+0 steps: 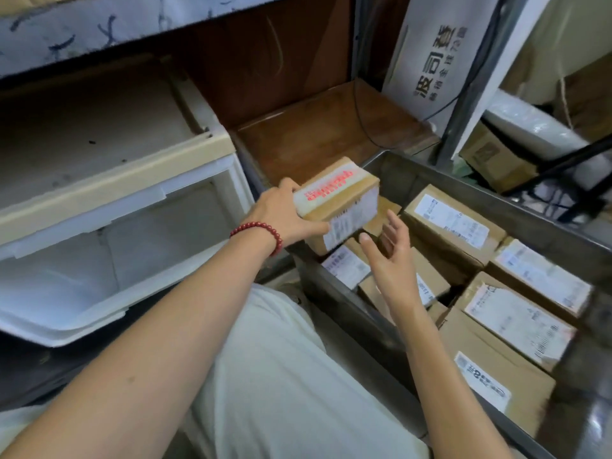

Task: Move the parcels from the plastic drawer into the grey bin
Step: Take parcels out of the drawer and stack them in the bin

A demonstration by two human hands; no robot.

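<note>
Parcel (337, 203) in our left hand (284, 217), fingers clamped on its end, hangs over the bin's (347, 313) near corner, clear of the drawer (99, 260). Our right hand (390, 260) waits beneath, fingers spread, holding nothing. Next, we judge: lower it into a gap.

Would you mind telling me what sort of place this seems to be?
Probably a parcel storeroom or packing room. A grey bin holds labelled cardboard parcels, the left hand holds another parcel above it, and metal shelving with more cartons stands behind.
</note>
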